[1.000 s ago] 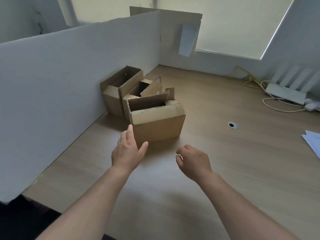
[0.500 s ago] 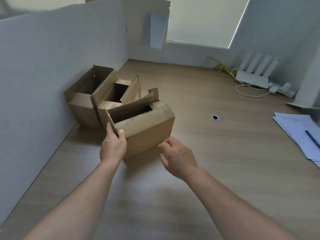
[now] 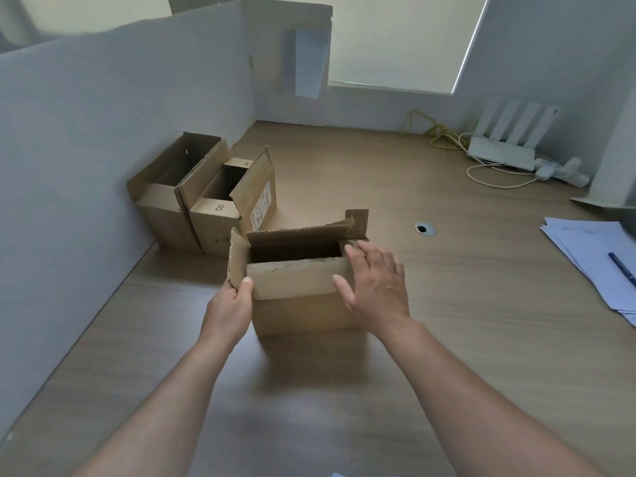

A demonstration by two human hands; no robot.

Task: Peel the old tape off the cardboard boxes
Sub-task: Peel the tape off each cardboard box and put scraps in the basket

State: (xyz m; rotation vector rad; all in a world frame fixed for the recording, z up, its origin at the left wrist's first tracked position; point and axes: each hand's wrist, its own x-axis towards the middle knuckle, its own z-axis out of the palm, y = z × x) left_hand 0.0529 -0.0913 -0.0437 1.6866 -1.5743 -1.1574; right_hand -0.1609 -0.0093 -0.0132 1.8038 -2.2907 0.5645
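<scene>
— What is the biggest thing in front of you?

— The wooden worktop (image 3: 447, 304), and down its left side a white partition (image 3: 103, 149) that turns a corner at the back.

— And the boxes?

— There are three, all cardboard and all with their tops open. The near box (image 3: 303, 311) stands on the worktop right in front of me, apart from the other two. The middle box (image 3: 213, 225) and the far box (image 3: 161, 215) stand touching side by side behind it to the left, and the far one is against the partition.

— Can you see tape on the near one?

— I cannot tell. There are only rough scraps along the edge of its front flap (image 3: 292, 280), which is folded down outward.

— What lies to the right?

— A stack of papers (image 3: 592, 263) at the edge of the worktop. A white router (image 3: 502, 156) with upright aerials sits in the back corner, with a yellow cable (image 3: 433, 132) just beside it.

— What are your hands doing?

— My left hand (image 3: 229, 311) pinches the lower corner of the box's left side flap (image 3: 237, 259), which stands up. My thumb is on the front of the flap and my fingers are behind it. My right hand (image 3: 377, 287) is spread flat at the box's right end. Its fingers (image 3: 358, 253) are straight and grasp nothing, with the tips at the right rim and the thumb on the front flap.

— Anything smaller?

— A dark pen (image 3: 621, 268) lies on the papers. A round hole (image 3: 425, 229) is in the worktop, beyond my right hand.
</scene>
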